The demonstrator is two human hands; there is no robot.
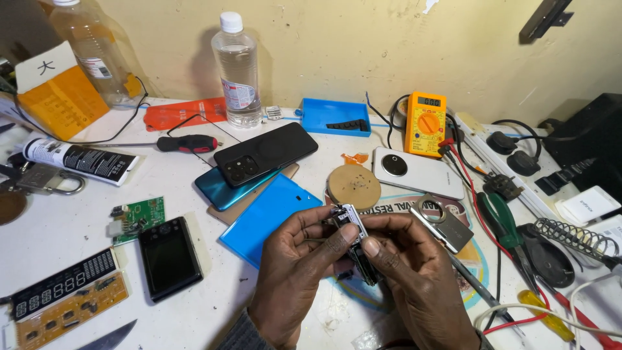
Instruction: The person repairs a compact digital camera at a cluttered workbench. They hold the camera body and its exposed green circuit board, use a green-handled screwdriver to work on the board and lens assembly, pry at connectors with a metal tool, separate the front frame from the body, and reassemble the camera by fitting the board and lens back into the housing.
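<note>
Small black-and-silver circuit module (355,243) pinched between my left hand (295,272) at 9 o'clock and right hand (414,279) at 3 o'clock.

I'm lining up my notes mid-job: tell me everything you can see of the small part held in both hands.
The small electronic module is a narrow, dark piece with a silvery metal frame at its upper end, apparently metal and plastic. It sits tilted, upper end toward the left, above the white table. The left hand and right hand pinch it between thumbs and fingers, hiding much of it.
</note>
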